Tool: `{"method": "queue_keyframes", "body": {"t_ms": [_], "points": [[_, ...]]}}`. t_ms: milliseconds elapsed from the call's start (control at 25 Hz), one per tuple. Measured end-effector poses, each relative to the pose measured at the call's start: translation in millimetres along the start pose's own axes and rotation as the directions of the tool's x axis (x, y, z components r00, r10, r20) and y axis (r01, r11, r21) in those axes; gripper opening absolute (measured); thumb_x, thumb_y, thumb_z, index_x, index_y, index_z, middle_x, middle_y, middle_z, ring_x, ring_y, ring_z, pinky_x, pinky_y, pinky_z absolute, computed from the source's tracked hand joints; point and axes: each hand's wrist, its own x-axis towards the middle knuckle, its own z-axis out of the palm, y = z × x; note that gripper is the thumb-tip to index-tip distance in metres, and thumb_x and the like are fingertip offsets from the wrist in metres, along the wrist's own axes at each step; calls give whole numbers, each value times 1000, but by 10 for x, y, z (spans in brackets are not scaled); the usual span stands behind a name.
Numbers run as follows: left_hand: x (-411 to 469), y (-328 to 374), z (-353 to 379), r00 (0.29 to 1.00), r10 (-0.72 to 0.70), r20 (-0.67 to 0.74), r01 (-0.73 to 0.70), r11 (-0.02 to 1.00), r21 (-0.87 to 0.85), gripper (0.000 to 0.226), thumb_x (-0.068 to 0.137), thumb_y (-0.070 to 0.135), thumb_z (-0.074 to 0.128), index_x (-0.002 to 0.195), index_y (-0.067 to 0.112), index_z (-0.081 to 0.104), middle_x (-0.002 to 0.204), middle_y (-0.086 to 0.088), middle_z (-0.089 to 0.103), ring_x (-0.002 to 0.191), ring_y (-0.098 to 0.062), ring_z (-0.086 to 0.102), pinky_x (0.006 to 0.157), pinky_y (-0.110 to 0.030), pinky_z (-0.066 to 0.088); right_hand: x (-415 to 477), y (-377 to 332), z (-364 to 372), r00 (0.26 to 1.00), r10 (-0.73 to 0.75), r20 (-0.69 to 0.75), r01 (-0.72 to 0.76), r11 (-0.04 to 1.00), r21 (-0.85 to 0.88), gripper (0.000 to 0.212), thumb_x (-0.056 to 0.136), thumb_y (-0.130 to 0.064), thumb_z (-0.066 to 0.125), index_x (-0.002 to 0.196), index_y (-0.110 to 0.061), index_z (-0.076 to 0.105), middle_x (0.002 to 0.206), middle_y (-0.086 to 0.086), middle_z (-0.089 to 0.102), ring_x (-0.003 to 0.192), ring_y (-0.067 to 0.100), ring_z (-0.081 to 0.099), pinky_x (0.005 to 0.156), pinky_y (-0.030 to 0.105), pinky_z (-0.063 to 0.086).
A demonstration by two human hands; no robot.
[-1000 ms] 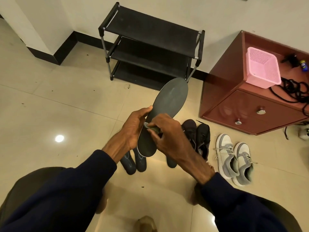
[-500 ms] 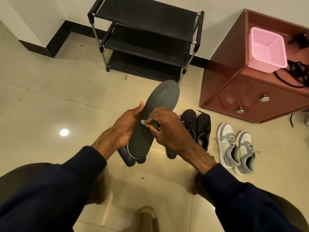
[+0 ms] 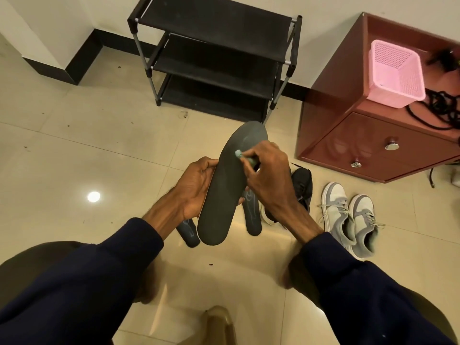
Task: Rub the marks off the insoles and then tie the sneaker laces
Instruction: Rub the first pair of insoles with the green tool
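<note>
My left hand [image 3: 196, 185] grips a dark grey insole [image 3: 224, 195] by its left edge and holds it above the floor, toe end pointing away. My right hand [image 3: 267, 175] pinches a small pale green eraser [image 3: 238, 153] against the insole's upper part. Two more dark insoles with faint marks lie on the floor below, one [image 3: 188, 232] left of the held one and one [image 3: 252, 215] right of it. A pair of black sneakers [image 3: 302, 185] is partly hidden by my right wrist. A pair of grey and white sneakers [image 3: 348, 215] with loose laces stands further right.
A black three-shelf shoe rack [image 3: 214, 53] stands against the wall ahead. A dark red cabinet [image 3: 361, 145] at the right carries a pink basket [image 3: 395, 73] and black cables [image 3: 438, 108]. Beige tiled floor [image 3: 87, 145] lies to the left.
My right hand has moved the eraser up the insole from near its middle toward the toe end. The insole now sits lower in view, and my left hand grips it lower down.
</note>
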Motion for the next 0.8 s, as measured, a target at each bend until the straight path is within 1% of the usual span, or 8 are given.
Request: {"method": "queue_keyframes", "body": {"t_ms": [80,160,240,320,480,560,680,800], "points": [[-1,-15,-1,1000,-3,-10,3,1000,10,51,99,37,41,127,4,68,118,-22,67,104,-36,63,104,-56,47,22,59,-6,995,75,-59,-74,997,13,8,88,-11,78,91,-8,71,88,5,66,78,15,56,69,33,53],[35,-16,-37,997,31,-72,-30,999,12,48,101,39,39,104,8,76,98,-15,73,86,-28,69,90,-43,58,-99,-174,73,996,-4,94,-7,993,115,11,87,-12,79,94,-6,73,91,5,68,79,13,59,69,24,51],[73,-18,-68,989,76,-123,-73,997,31,54,104,51,40,99,13,78,96,-12,75,84,-24,73,83,-38,58,-213,-385,130,958,-147,244,107,979,171,12,88,-13,78,97,-6,74,94,6,69,84,14,59,74,20,49],[88,-36,-61,992,69,-101,-67,997,24,61,102,61,43,117,11,74,116,-16,73,102,-30,72,95,-47,55,-98,-257,96,971,-146,190,125,985,119,11,88,-11,77,97,-7,74,93,6,67,85,16,59,76,27,52],[15,-44,36,1000,14,9,-14,1000,6,59,105,53,40,132,7,65,134,-26,63,121,-43,62,102,-58,50,168,191,-84,990,113,-88,-112,993,23,11,87,-11,78,96,-8,73,92,5,69,82,14,61,73,37,57],[10,-36,45,1000,16,10,-15,999,-38,51,106,46,43,130,9,68,129,-22,67,119,-40,64,100,-56,53,76,41,-24,994,106,-40,-102,991,87,18,87,-12,79,104,-8,73,98,5,71,86,10,63,79,25,57],[73,-30,-8,996,58,-66,-63,995,-76,49,105,44,43,96,14,82,99,-11,77,90,-24,74,86,-38,60,-124,-302,106,980,-104,168,78,985,155,26,90,-14,76,115,-8,72,108,6,72,96,14,64,88,17,51],[47,-40,2,999,47,-25,-49,998,-49,56,105,53,42,124,10,72,123,-18,70,112,-35,68,101,-52,52,34,-99,40,994,-76,81,68,993,91,22,90,-12,75,111,-8,74,104,7,71,93,17,64,86,30,56]]}}
